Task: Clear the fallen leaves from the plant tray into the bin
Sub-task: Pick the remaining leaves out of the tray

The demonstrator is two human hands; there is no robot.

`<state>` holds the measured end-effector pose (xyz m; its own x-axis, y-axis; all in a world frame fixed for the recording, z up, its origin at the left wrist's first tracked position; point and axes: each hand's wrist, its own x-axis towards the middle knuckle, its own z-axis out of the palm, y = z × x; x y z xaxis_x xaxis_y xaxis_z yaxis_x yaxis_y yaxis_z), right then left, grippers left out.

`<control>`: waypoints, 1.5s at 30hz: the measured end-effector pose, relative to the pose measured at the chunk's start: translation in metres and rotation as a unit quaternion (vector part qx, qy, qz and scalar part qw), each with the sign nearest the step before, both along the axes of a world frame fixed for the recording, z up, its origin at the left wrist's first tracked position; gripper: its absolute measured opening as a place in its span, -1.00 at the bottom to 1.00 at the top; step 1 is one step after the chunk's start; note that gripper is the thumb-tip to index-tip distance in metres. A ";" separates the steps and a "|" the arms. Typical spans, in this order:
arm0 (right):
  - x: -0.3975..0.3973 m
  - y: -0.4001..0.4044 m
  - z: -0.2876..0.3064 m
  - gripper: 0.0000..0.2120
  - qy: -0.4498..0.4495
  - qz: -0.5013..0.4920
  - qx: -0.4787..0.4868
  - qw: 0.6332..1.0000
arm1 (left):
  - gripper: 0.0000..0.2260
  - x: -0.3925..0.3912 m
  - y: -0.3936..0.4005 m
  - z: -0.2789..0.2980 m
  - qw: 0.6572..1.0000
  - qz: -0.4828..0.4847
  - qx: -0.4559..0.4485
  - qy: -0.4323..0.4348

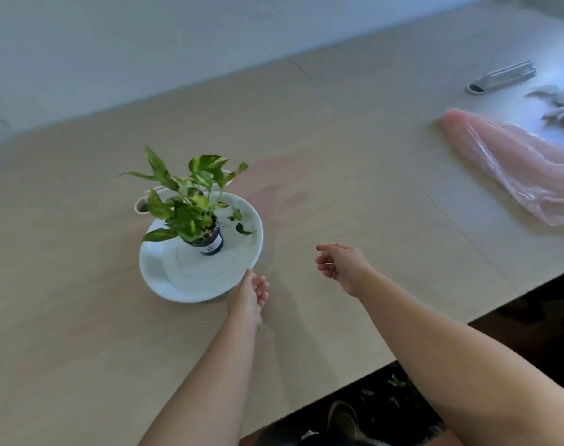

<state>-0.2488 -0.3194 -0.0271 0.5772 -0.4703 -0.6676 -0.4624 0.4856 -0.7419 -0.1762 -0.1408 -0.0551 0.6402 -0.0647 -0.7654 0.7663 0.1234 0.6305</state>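
Observation:
A white round tray (pixel 177 278) sits on the beige table with a small potted green plant (pixel 190 207) in a dark pot standing in it. Two loose green leaves (pixel 240 222) lie on the tray's right side, beside the pot. My left hand (pixel 250 292) touches the tray's near right rim, fingers loosely apart, holding nothing. My right hand (pixel 340 263) hovers over the table to the right of the tray, fingers half curled and empty. Below the table's near edge, a dark bin (pixel 393 391) with a few leaves inside is partly visible.
A pink plastic bag (pixel 515 165) lies at the right of the table. Behind it are grey-green scraps (pixel 560 111) and a grey flat tool (pixel 503 79). A round cable hole (pixel 141 206) sits behind the tray. The table edge runs diagonally at lower right.

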 end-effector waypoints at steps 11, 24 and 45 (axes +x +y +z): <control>0.098 0.058 -0.013 -0.71 0.064 0.172 -0.167 0.969 | -0.92 0.038 0.073 -0.014 0.996 0.090 -0.019 -0.020; 0.124 0.070 -0.026 -0.83 0.036 0.365 -0.509 0.779 | -0.92 0.105 0.161 0.002 0.983 -0.166 0.081 0.000; 0.130 0.146 -0.037 -0.87 -0.085 0.445 -0.542 0.708 | -0.64 0.137 0.154 -0.005 0.805 -0.212 0.455 -0.315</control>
<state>-0.1187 -0.1730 -0.0638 0.9956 -0.0517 -0.0787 -0.0861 -0.8387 -0.5377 -0.0393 0.0127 -0.0605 0.9882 0.0256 -0.1509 0.1111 -0.7983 0.5919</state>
